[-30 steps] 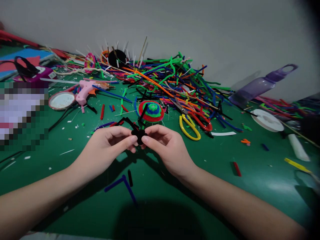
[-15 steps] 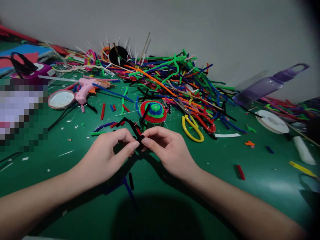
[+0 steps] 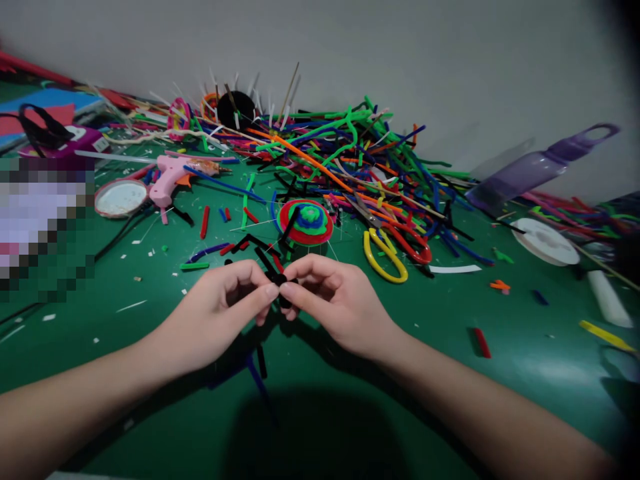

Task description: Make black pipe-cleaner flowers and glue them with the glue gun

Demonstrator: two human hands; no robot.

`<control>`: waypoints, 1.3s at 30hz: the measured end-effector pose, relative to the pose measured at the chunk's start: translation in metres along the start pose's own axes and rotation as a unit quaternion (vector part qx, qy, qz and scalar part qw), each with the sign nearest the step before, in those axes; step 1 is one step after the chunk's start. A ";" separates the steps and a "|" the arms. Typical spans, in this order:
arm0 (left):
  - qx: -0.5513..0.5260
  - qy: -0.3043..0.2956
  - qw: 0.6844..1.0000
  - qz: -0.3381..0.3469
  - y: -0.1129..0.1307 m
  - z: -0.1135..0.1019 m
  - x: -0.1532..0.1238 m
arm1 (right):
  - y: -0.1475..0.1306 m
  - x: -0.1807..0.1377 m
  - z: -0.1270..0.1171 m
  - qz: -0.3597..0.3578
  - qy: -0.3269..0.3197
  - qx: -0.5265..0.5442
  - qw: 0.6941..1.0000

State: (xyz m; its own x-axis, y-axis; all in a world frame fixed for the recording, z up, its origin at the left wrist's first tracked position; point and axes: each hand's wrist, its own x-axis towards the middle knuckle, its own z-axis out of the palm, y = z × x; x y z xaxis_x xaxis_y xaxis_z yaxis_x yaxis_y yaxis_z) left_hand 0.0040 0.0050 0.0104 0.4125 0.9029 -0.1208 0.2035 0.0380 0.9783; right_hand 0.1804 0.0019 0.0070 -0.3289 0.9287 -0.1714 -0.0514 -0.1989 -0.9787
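Head view, near to far. On the green tabletop point(image 3: 450, 380) closest to the person, a short black offcut point(image 3: 261, 360) and a bent blue pipe-cleaner length point(image 3: 254, 375) lie loose in the shadow beneath the wrists.

Above them the left hand point(image 3: 220, 310) and the right hand point(image 3: 340, 303) meet fingertip to fingertip. Each is closed in a thumb-and-forefinger pinch on the same black pipe-cleaner piece point(image 3: 279, 277). The piece sits exactly between the two hands and is held clear of the tabletop, its stiff black stems projecting up and away toward the left. The two-sided pinch probably serves to steady so small and springy a piece for fine handling.

Just beyond the fingertips lies a coiled pipe-cleaner disc point(image 3: 306, 222) in red, green and blue rings. To its right rest yellow-handled scissors point(image 3: 383, 257), partly overlapped by red-handled scissors point(image 3: 410, 247). At left are a pink glue gun point(image 3: 167, 180) and a round white lid point(image 3: 121, 199).

Farther back a heap of mixed-colour pipe cleaners point(image 3: 340, 143) spreads against the wall, with a purple bottle point(image 3: 530, 170) lying on its side at right.
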 end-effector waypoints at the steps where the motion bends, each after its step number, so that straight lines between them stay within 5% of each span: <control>1: -0.019 -0.007 1.000 -0.015 -0.001 0.000 0.001 | -0.001 0.000 -0.001 -0.003 -0.005 -0.012 1.000; 8: -0.075 -0.021 0.996 -0.051 -0.006 -0.001 0.003 | -0.003 -0.002 -0.002 -0.017 0.001 -0.045 0.999; 17: 0.158 0.032 0.979 0.123 -0.004 -0.004 -0.002 | -0.005 0.001 -0.002 0.057 -0.005 0.021 0.998; 25: -0.025 -0.030 0.999 -0.032 -0.002 -0.003 0.003 | -0.007 0.002 -0.010 0.012 -0.047 -0.046 0.998; 30: -0.071 0.000 0.997 -0.031 -0.004 -0.001 0.005 | 0.000 0.004 -0.010 -0.042 0.030 -0.030 0.998; 39: -0.101 0.045 0.994 -0.020 0.001 0.001 0.002 | 0.007 0.004 -0.004 -0.031 0.100 0.008 0.994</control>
State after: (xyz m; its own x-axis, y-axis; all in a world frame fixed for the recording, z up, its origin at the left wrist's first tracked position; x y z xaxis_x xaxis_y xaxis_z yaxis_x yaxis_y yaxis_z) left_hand 0.0057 0.0066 0.0113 0.3244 0.9334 -0.1534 0.0320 0.1512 0.9880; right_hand 0.1828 0.0053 -0.0005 -0.1303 0.9827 -0.1313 -0.0816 -0.1426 -0.9864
